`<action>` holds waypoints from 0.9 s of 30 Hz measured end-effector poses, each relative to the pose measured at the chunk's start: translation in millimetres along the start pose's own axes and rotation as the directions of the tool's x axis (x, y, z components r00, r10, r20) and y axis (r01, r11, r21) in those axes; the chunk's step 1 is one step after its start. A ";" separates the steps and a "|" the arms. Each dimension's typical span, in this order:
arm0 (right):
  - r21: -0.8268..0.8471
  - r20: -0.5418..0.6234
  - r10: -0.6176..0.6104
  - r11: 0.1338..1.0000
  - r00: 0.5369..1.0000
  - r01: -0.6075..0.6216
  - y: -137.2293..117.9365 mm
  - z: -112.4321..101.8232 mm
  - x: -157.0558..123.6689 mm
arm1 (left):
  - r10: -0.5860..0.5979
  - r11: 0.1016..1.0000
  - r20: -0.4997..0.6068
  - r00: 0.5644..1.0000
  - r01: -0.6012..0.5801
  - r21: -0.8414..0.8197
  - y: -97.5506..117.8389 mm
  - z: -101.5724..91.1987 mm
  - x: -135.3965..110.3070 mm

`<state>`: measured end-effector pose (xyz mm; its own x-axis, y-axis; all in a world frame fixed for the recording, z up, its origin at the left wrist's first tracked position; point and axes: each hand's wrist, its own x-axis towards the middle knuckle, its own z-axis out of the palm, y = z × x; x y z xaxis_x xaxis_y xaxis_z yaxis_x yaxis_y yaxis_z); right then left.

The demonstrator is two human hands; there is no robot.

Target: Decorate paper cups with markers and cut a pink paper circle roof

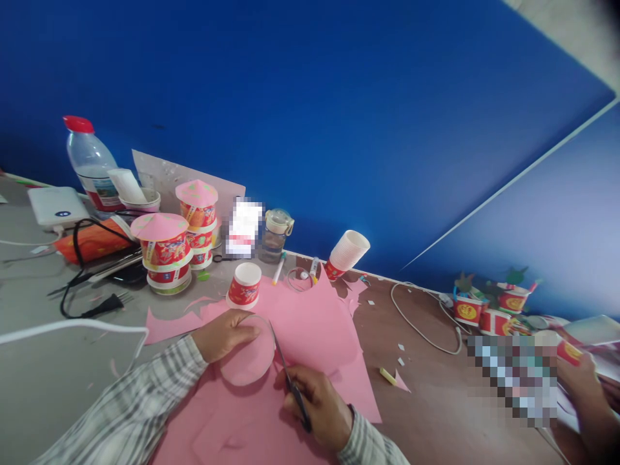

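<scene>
Blue wall (310,129) is filling the background beyond my fingers, and the desk (436,413) is spreading beneath them, grey to their left and brown to their right. Pink paper (314,320) is lying below and ahead of them. Far to their right, another person's hand (584,381) is holding a small cup. Well ahead and leftward, a red-capped bottle (92,155) is standing behind two cup towers (167,250), which are wearing pink cones. Ahead and rightward, a cup stack (346,255) is leaning. Just beyond my left fingers (246,334), one red-and-white cup (245,294) is resting upside down. Those fingers are pinching a pink disc (249,368) above the paper. My right fingers (310,381) are curling around the scissors (301,407), whose blades are pointing up alongside the disc's right edge; I cannot tell whether they are touching it. Right of them, a yellow stub (387,376) is lying.
</scene>
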<state>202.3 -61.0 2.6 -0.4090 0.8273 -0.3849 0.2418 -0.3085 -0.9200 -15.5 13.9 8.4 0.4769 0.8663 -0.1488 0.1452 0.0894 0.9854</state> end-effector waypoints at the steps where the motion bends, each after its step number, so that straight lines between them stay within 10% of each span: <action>1: 0.004 0.004 -0.001 1.000 1.000 0.001 -0.2 0.0 -0.2 | 0.003 1.000 0.001 1.000 -0.003 -0.012 -0.6 0.0 0.0; 27: 0.067 0.022 0.057 0.996 0.998 -0.059 -26.2 0.4 -2.7 | 0.083 0.996 -0.001 0.997 -0.083 -0.024 -0.9 7.0 -0.7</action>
<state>196.7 -55.3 27.8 -0.4136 0.7979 -0.4384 0.2059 -0.3871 -0.8988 -9.8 9.8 7.1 0.4867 0.8710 -0.0665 0.0844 0.0289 0.9960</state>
